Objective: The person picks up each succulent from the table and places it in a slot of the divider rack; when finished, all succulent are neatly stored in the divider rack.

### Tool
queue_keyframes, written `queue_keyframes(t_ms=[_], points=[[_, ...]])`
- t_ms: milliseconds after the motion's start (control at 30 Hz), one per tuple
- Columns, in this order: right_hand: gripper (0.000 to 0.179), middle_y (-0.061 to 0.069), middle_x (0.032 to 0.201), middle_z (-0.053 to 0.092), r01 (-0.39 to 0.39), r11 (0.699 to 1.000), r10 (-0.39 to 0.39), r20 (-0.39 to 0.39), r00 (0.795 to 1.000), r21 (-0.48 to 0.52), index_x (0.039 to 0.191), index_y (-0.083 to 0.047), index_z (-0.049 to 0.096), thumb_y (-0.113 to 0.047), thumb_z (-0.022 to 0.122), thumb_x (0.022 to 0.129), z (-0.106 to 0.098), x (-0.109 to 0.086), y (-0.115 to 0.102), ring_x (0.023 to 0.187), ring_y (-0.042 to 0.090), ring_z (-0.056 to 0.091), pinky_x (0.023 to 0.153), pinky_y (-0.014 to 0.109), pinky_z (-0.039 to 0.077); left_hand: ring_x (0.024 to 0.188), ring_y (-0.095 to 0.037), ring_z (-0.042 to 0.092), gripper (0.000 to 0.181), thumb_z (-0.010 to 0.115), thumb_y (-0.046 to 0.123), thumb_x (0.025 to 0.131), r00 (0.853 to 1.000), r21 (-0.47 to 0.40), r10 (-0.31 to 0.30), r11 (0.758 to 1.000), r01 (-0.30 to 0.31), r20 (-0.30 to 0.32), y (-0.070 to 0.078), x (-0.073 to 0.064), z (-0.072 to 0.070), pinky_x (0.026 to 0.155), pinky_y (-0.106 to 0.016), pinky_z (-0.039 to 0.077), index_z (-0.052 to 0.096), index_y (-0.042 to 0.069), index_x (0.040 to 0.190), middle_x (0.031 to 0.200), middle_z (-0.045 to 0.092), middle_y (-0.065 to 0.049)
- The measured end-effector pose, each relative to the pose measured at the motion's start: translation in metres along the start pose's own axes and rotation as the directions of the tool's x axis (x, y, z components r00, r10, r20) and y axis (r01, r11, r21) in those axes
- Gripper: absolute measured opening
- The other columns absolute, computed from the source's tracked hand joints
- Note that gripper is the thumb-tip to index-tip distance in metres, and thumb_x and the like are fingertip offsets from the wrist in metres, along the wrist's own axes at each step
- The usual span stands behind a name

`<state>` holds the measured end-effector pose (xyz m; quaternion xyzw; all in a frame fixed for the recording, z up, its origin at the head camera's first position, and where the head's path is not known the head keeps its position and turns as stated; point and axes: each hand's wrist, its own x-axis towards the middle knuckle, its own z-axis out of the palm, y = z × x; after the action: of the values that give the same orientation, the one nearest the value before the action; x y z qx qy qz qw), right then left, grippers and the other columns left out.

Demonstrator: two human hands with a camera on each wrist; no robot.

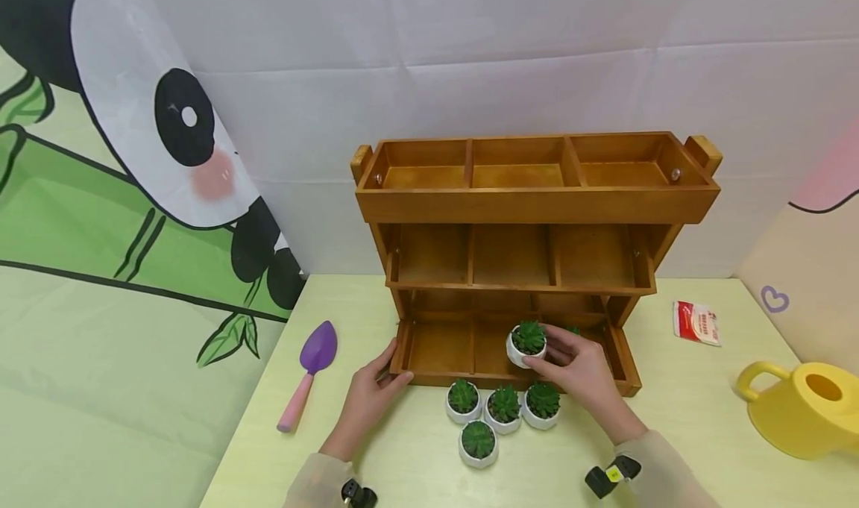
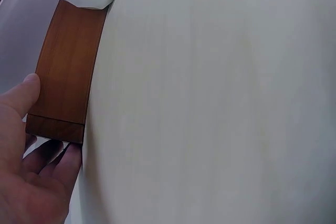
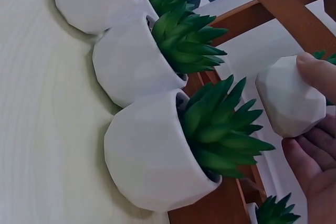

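Observation:
A three-tier wooden shelf [image 1: 537, 207] stands at the back of the table, each tier split into compartments. My left hand [image 1: 371, 394] grips the bottom tier's left front corner, its thumb at the board's edge in the left wrist view. Above the bottom tier, my right hand [image 1: 582, 370] holds a small potted succulent [image 1: 528, 338] by its white faceted pot [image 3: 290, 98], between thumb and fingers. Another succulent [image 3: 277, 211] sits in the bottom tier's right compartment, mostly hidden behind the right hand in the head view.
Several potted succulents [image 1: 503, 405] stand close together before the shelf, one [image 1: 478, 441] nearer the front. At left lies a toy trowel with a purple blade [image 1: 319, 347] and pink handle. A red-and-white packet [image 1: 696, 323] and a yellow watering can [image 1: 798, 411] are at right.

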<state>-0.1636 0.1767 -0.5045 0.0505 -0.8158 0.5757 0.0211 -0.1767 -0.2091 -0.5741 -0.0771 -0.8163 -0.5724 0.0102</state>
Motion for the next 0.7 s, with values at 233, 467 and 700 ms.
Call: queue_keyframes(t_ms=[233, 467, 700], points=[[0.068, 0.023, 0.134, 0.066, 0.009, 1.0, -0.009, 0.021, 1.0, -0.003, 0.141, 0.002, 0.063, -0.027, 0.09, 0.085, 0.008, 0.011, 0.005, 0.119, 0.038, 0.067, 0.091, 0.033, 0.06, 0.136, -0.032, 0.054, 0.075, 0.08, 0.02, 0.094, 1.0, -0.002, -0.002, 1.0, 0.002, -0.001, 0.003, -0.001, 0.0, 0.099, -0.029, 0.054, 0.044, 0.012, 0.159, 0.16, 0.044, -0.012], [0.069, 0.022, 0.134, 0.066, -0.003, 0.998, 0.005, 0.042, 0.999, -0.065, 0.14, 0.002, 0.063, -0.031, 0.09, 0.085, 0.013, 0.02, 0.008, 0.119, 0.038, 0.068, 0.091, 0.037, 0.06, 0.136, -0.032, 0.054, 0.075, 0.081, 0.021, 0.094, 1.0, -0.001, -0.004, 1.0, 0.004, -0.001, 0.002, -0.002, 0.0, 0.099, -0.029, 0.054, 0.044, 0.013, 0.159, 0.16, 0.043, -0.012], [0.069, 0.021, 0.131, 0.068, 0.015, 0.995, -0.007, 0.079, 0.997, -0.098, 0.138, 0.001, 0.065, -0.033, 0.091, 0.084, 0.02, 0.03, 0.014, 0.116, 0.036, 0.069, 0.09, 0.038, 0.061, 0.136, -0.031, 0.053, 0.076, 0.081, 0.021, 0.094, 1.0, -0.009, -0.011, 1.0, 0.011, -0.008, 0.001, -0.001, 0.001, 0.099, -0.029, 0.054, 0.044, 0.015, 0.159, 0.16, 0.044, -0.011]])
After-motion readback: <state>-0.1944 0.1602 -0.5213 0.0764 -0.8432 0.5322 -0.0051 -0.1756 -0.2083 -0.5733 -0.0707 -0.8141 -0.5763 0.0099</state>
